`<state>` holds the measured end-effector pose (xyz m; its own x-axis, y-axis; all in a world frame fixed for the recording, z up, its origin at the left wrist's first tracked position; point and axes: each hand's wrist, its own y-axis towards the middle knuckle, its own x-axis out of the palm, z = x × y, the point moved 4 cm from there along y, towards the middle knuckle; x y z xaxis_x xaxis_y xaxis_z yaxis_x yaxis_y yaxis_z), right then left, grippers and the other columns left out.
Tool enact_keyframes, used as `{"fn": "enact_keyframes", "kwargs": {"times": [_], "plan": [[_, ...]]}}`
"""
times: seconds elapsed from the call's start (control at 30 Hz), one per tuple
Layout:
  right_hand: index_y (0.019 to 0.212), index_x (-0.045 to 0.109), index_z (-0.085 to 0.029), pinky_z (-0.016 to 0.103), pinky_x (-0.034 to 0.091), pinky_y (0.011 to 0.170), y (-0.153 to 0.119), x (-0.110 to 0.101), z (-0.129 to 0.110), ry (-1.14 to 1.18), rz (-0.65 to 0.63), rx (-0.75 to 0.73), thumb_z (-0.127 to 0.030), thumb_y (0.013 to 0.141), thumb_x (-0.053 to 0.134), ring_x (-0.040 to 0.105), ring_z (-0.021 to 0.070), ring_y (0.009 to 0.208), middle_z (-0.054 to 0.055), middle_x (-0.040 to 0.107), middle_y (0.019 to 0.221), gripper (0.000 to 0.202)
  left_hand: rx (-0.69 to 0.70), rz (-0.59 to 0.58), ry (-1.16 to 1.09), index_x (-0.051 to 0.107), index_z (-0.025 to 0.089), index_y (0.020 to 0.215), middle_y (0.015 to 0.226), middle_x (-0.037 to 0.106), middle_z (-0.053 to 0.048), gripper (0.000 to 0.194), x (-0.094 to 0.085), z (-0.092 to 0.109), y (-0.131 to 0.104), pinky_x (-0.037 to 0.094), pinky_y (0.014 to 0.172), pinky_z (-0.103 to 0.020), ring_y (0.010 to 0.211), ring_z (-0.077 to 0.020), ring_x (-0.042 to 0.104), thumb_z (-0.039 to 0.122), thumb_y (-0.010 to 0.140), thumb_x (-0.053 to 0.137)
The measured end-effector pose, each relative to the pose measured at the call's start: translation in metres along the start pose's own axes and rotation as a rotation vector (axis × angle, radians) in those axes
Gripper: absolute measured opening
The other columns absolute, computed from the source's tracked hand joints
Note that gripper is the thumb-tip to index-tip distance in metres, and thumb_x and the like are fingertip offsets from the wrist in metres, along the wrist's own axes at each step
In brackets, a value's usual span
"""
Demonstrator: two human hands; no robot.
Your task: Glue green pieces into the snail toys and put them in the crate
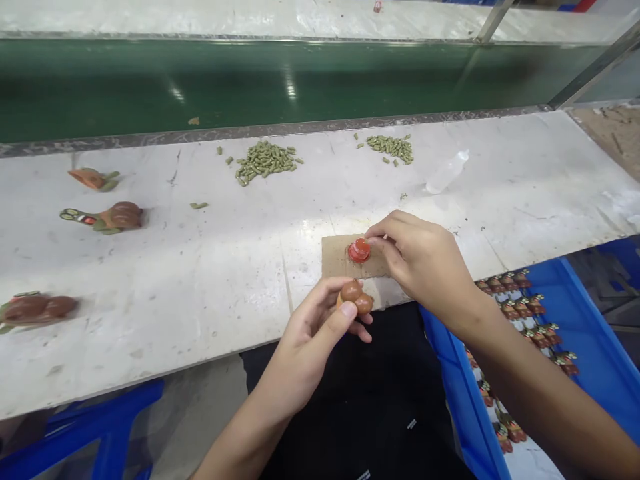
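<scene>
My left hand [325, 330] is closed around a small brown figurine part [356, 299] with rounded, shiny lobes, its thumb pressed on the near side. Just beyond it, a small red pot [359, 251] with wet-looking red content sits on a piece of brown cardboard [335, 257]. The thumb and index finger of my right hand [423, 257] are pinched together at the pot's right rim. Whatever lies between those fingertips is too small to make out.
Two piles of green pellets [267, 161] lie toward the back, near a translucent bottle [447, 173]. Brown figurines [125, 215] and an orange-brown piece [90, 178] lie at left. At lower right, a blue tray [590, 320] holds rows of figurines. Behind the table runs a green belt [325, 83].
</scene>
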<state>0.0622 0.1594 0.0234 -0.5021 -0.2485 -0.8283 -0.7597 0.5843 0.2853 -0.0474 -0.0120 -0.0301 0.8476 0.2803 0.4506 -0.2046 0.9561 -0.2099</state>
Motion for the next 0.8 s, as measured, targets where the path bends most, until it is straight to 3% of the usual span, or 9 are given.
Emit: {"fn": "enact_keyframes", "kwargs": {"times": [0.07, 0.17, 0.27, 0.33, 0.53, 0.8], "plan": [[0.102, 0.083, -0.019, 0.039, 0.056, 0.078, -0.003, -0.004, -0.001, 0.102, 0.046, 0.043, -0.005, 0.107, 0.066, 0.078, 0.0264, 0.091, 0.008, 0.085, 0.104, 0.022, 0.096, 0.044, 0.08, 0.08, 0.035, 0.131, 0.111, 0.077, -0.002, 0.018, -0.003, 0.001, 0.001, 0.063, 0.087, -0.029, 0.1, -0.0187, 0.074, 0.045, 0.12, 0.07], [0.1, 0.084, -0.021, 0.038, 0.066, 0.082, -0.014, -0.005, 0.0, 0.465, 0.123, 0.214, -0.014, 0.107, 0.076, 0.083, 0.025, 0.09, 0.005, 0.087, 0.097, 0.013, 0.167, 0.104, 0.2, 0.08, 0.035, 0.128, 0.107, 0.077, 0.0, 0.017, -0.006, 0.002, 0.004, 0.062, 0.088, -0.027, 0.095, -0.0161, 0.072, 0.046, 0.121, 0.069], [0.101, 0.086, -0.022, 0.037, 0.075, 0.083, -0.027, 0.004, -0.003, 0.843, 0.071, 0.382, -0.026, 0.106, 0.085, 0.088, 0.0258, 0.092, 0.005, 0.089, 0.099, 0.007, 0.19, 0.139, 0.244, 0.079, 0.033, 0.13, 0.112, 0.079, -0.001, 0.017, -0.008, 0.001, 0.006, 0.062, 0.092, -0.029, 0.098, -0.0174, 0.073, 0.044, 0.119, 0.073], [0.101, 0.087, -0.022, 0.038, 0.077, 0.084, -0.035, 0.01, -0.007, 0.97, 0.027, 0.437, -0.031, 0.104, 0.089, 0.09, 0.0259, 0.093, 0.006, 0.09, 0.1, 0.01, 0.198, 0.148, 0.256, 0.079, 0.033, 0.132, 0.117, 0.08, -0.002, 0.018, -0.008, 0.0, 0.007, 0.063, 0.095, -0.031, 0.105, -0.02, 0.075, 0.044, 0.118, 0.074], [0.103, 0.089, -0.023, 0.034, 0.078, 0.087, -0.044, 0.018, -0.008, 1.039, 0.039, 0.463, -0.032, 0.103, 0.093, 0.091, 0.0241, 0.094, 0.005, 0.091, 0.099, 0.009, 0.189, 0.13, 0.265, 0.078, 0.034, 0.135, 0.123, 0.08, -0.004, 0.02, -0.009, -0.004, 0.006, 0.065, 0.097, -0.033, 0.115, -0.0232, 0.077, 0.042, 0.117, 0.076], [0.101, 0.09, -0.024, 0.032, 0.078, 0.078, -0.045, 0.021, -0.01, 1.018, 0.068, 0.475, -0.028, 0.101, 0.091, 0.091, 0.0238, 0.089, 0.004, 0.091, 0.096, 0.004, 0.201, 0.13, 0.289, 0.081, 0.035, 0.134, 0.111, 0.077, -0.002, 0.019, -0.008, 0.0, 0.008, 0.065, 0.094, -0.03, 0.096, -0.0188, 0.072, 0.041, 0.117, 0.076]]}}
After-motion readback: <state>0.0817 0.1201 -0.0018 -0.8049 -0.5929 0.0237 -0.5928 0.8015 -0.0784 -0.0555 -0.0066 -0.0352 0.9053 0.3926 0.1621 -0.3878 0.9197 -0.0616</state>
